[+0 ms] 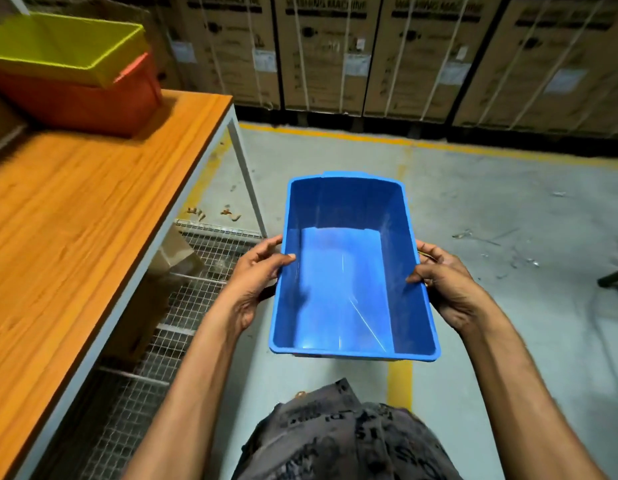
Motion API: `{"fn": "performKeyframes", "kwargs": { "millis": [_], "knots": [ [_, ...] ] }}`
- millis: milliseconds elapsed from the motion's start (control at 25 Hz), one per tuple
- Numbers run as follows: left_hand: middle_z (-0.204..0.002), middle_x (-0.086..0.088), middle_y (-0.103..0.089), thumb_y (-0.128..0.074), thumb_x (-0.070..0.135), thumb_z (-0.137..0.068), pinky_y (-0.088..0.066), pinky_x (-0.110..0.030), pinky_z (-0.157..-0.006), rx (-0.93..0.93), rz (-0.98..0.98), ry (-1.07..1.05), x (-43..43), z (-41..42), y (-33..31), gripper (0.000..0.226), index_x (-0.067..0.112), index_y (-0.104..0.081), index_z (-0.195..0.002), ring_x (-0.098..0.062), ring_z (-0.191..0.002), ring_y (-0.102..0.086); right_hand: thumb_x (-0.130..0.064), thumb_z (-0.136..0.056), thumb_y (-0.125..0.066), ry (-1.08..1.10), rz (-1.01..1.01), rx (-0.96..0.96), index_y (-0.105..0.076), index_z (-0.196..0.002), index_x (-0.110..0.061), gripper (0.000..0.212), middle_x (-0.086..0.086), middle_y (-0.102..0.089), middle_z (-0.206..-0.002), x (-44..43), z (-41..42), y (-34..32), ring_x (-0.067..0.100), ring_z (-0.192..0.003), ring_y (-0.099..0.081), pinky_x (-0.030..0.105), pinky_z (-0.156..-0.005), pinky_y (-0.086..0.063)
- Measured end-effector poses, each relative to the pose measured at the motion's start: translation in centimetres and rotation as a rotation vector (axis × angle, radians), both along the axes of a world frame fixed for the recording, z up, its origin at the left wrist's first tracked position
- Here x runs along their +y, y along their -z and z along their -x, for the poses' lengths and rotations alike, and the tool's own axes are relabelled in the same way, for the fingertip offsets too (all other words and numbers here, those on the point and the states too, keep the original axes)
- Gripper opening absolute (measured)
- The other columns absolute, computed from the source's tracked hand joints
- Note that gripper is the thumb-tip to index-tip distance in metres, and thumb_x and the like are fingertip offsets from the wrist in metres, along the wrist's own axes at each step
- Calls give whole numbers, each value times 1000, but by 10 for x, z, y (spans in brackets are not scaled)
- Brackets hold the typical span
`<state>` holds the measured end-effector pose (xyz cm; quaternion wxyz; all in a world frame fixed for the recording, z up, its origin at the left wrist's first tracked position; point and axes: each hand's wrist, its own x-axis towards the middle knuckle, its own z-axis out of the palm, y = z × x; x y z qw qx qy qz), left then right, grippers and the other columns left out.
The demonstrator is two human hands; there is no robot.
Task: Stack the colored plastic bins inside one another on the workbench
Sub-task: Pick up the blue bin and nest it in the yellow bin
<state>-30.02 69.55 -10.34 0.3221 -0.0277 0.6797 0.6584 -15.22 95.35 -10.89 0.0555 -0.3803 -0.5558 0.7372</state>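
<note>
An empty blue plastic bin [349,271] hangs in the air over the floor, to the right of the workbench [75,220]. My left hand [255,282] grips its left rim, thumb inside. On the other side my right hand [442,282] grips the right rim the same way. At the workbench's far left corner a yellow-green bin [58,46] sits nested in an orange-red bin [93,98].
Wire mesh shelving [183,306] and a cardboard box [162,282] lie under the bench's right edge. A row of large strapped cartons [404,53] lines the back wall. Yellow floor lines [397,379] cross the grey concrete. A dark chair leg [612,277] pokes in at right.
</note>
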Motion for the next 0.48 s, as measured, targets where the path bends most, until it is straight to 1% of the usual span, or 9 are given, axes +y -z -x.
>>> {"fn": "performKeyframes", "kwargs": {
  "millis": [80,120,200,280,360,400,480],
  "knots": [
    [-105,-4,-68,-75,14,-85,-52,-46,-102,12,43,77,12,35,-9,50,39,-69,-127,-22,-97,-60,23,-77,-46,27,21,13,-54,-138,-8,70,8,-75,-115,15,29,-6,27,-99,-67,36,-74,-51],
    [-103,-6,-66,-75,15,-83,-51,-48,-103,15,40,81,20,49,-13,50,42,-69,-125,-23,-97,-59,23,-77,-46,37,27,21,-55,-138,-8,69,9,-74,-118,22,43,-6,28,-101,-66,38,-77,-51],
    [-100,-10,-64,-73,9,-87,-51,-44,-96,24,23,39,36,78,-18,45,40,-71,-120,-24,-94,-57,20,-77,-50,19,47,43,-56,-137,-8,67,13,-72,-128,38,73,-10,30,-104,-67,46,-89,-50],
    [-101,-14,-63,-70,3,-90,-51,-41,-90,42,8,-8,52,109,-21,44,33,-70,-122,-26,-93,-59,14,-73,-58,-31,61,64,-57,-136,-6,66,17,-70,-132,57,111,-14,31,-106,-68,51,-97,-47],
    [-105,-20,-67,-69,3,-91,-56,-41,-88,46,-9,-52,65,138,-23,44,28,-68,-127,-28,-94,-66,12,-71,-61,-92,83,75,-60,-134,-6,66,16,-73,-126,75,150,-20,32,-106,-68,55,-102,-47],
    [-108,-22,-69,-70,4,-91,-58,-41,-86,51,-14,-77,71,152,-23,43,26,-68,-128,-29,-95,-69,13,-75,-60,-130,91,84,-61,-134,-7,62,14,-75,-118,85,170,-22,31,-104,-68,54,-102,-49],
    [-114,-21,-74,-70,5,-91,-61,-36,-79,63,-28,-159,88,182,-23,40,24,-68,-126,-26,-95,-72,15,-83,-56,-212,87,106,-61,-133,-8,55,7,-78,-104,113,216,-27,27,-97,-71,47,-96,-54]
  ]
}}
